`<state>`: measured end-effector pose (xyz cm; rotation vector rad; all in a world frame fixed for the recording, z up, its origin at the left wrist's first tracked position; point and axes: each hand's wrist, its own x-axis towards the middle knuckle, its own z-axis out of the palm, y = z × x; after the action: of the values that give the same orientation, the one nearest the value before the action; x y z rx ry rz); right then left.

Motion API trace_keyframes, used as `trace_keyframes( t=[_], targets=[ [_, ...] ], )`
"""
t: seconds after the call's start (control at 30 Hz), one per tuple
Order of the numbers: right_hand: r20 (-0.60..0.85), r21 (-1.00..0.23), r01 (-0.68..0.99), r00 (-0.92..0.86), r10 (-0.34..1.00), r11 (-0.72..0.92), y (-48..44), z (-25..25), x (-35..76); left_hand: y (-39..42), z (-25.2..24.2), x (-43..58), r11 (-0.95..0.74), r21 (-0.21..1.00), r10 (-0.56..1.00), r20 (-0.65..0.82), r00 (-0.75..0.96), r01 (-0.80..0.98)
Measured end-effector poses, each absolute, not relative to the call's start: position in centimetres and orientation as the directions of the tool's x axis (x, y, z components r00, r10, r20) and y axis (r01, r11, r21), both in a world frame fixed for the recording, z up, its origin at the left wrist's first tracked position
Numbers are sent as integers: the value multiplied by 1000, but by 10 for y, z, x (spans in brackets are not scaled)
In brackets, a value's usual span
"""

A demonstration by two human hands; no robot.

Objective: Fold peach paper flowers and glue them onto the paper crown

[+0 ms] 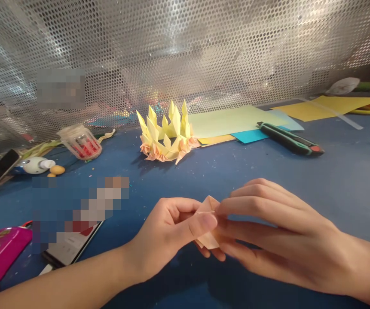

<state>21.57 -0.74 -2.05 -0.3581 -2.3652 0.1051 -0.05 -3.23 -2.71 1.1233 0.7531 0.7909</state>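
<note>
Between my two hands, above the blue table, is a small pale peach piece of folded paper (209,204). My left hand (175,231) pinches it, thumb across the front and fingers behind. From the right, the fingers of my right hand (278,231) close on its right edge, partly covering it. Past my hands stands a paper crown (167,137) with yellow points and peach folded pieces around its base.
Behind the crown lie coloured paper sheets (230,120) with a utility knife (289,139) on them. A clear jar (80,141) with red bits lies to the left. Nearer are a phone (71,249) and a magenta object (7,253). Perforated metal mesh (185,51) closes off the back.
</note>
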Motion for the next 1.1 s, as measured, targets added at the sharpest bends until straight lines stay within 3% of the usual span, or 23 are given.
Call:
trace_keyframes(
  t=[0.07, 0.23, 0.33, 0.47, 0.63, 0.87, 1.1],
  targets=[
    [665, -249, 220, -669, 332, 943, -8, -17, 214, -33, -26, 0, 242, 958, 845, -130, 519, -155],
    [608, -587, 157, -562, 561, 794, -6, -20, 210, -36, -23, 4, 220, 969, 868, -140, 476, -117],
    [439, -806, 162, -483, 758, 570, -7, -25, 208, -37, -24, 5, 176, 981, 899, -128, 418, -79],
    [222, -915, 178, -525, 821, 362, -8, -25, 207, -37, -25, 6, 112, 993, 911, -116, 395, 35],
    [189, -926, 193, -509, 840, 325, -7, -23, 207, -37, -25, 5, 97, 995, 908, -104, 406, 37],
    [391, -745, 349, -464, 795, 569, -9, -26, 206, -37, -24, 3, 121, 992, 902, -125, 414, 37],
    [547, -597, 359, -472, 692, 717, -13, -23, 205, -36, -27, 3, 150, 988, 890, -149, 431, 32]
  ],
)
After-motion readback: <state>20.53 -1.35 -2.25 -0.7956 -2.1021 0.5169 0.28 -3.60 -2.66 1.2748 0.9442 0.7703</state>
